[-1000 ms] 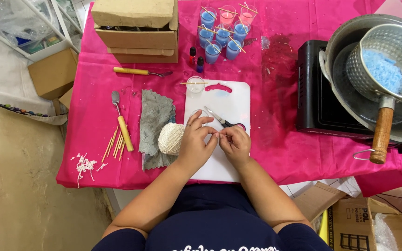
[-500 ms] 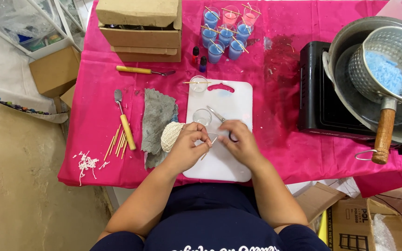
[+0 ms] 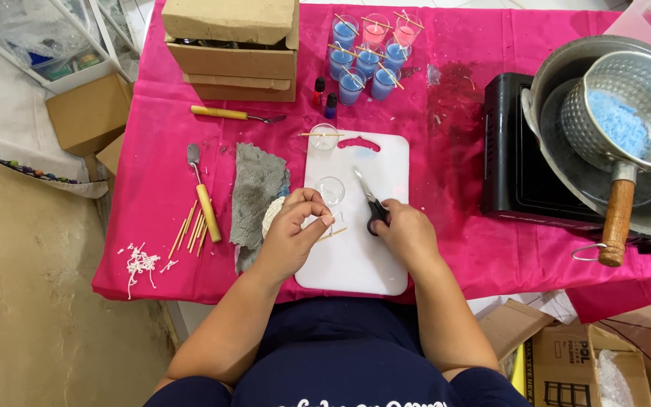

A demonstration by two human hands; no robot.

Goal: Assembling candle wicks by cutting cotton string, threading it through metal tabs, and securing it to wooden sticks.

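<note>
My left hand [image 3: 296, 224] pinches a thin wooden stick with a white wick [image 3: 331, 228] over the white cutting board [image 3: 356, 260]. Partly hidden under that hand lies a ball of white string [image 3: 271, 213]. My right hand [image 3: 406, 230] rests on the board and grips the black handles of scissors [image 3: 369, 200], blades pointing away from me. An empty clear glass cup [image 3: 330, 190] stands on the board just beyond my left hand. A second clear cup [image 3: 323, 137] with a stick across its rim sits at the board's far edge.
A grey cloth [image 3: 256, 188], several wooden sticks [image 3: 190, 226], a spatula [image 3: 204, 197] and a spoon [image 3: 231, 114] lie left on the pink tablecloth [image 3: 446, 113]. Filled blue and pink candle cups [image 3: 367, 49] and cardboard boxes [image 3: 231, 45] stand at the back. A black stove [image 3: 518, 151] with a pot holding blue wax [image 3: 619, 120] is at right.
My hands have come apart: the right one has picked up the scissors from the board, and the left one holds the stick and wick by itself.
</note>
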